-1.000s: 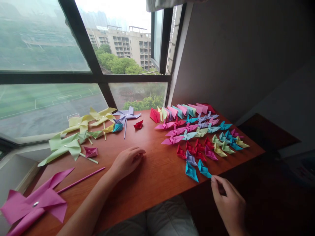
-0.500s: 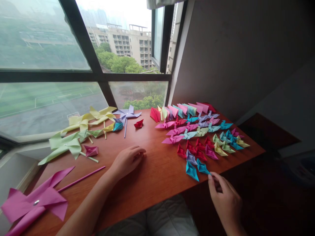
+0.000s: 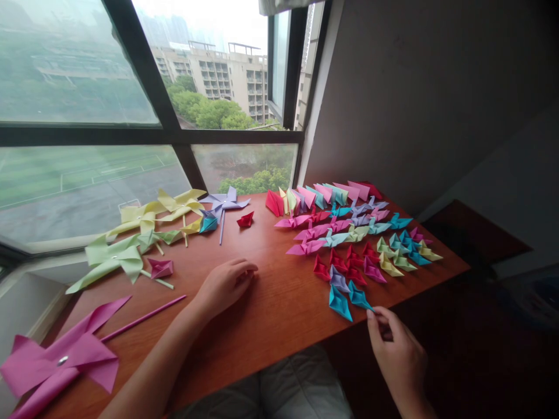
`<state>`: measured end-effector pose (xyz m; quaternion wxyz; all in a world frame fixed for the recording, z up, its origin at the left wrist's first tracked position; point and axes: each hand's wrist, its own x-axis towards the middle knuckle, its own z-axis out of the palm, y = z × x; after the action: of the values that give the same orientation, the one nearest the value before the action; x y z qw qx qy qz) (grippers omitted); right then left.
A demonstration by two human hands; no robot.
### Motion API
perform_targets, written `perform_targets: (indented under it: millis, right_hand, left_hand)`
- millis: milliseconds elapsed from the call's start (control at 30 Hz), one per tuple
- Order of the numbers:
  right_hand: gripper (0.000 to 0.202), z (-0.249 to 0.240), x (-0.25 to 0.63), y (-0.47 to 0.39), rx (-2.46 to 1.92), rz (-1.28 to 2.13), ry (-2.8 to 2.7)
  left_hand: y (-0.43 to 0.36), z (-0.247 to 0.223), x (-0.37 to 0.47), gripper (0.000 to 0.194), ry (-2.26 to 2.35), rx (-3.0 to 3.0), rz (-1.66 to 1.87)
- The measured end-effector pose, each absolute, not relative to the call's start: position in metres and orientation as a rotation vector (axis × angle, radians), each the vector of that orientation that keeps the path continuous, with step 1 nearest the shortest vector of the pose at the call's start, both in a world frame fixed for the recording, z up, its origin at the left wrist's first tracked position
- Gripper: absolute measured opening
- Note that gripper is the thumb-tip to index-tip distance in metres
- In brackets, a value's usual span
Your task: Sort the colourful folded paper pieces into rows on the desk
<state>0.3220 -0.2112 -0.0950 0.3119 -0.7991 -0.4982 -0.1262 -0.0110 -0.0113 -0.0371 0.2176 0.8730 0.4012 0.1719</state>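
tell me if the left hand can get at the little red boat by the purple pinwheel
Probably yes: the left hand rests on the table just short of the red boat, with no paper piece between them; the purple pinwheel lies off to one side.

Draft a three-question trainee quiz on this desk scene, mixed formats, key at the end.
1. Which colour is the paper boat at the fingertips of the right hand?
a) yellow
b) blue
c) red
2. True or false: the left hand is gripping a pinwheel.
3. Fill in the colour: the large pinwheel at the lower left of the view is ____.

Key: 1 b; 2 false; 3 pink
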Motion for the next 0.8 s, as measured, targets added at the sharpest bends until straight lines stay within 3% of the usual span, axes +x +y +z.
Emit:
perform_targets:
  millis: [800]
  right_hand:
    - [0.046, -0.0955, 0.3201, -0.209, -2.143, -0.312, -1.363]
  left_hand:
    - [-0.0115, -0.0373, -0.0103, 0.024, 1.094, 2.39, 0.489]
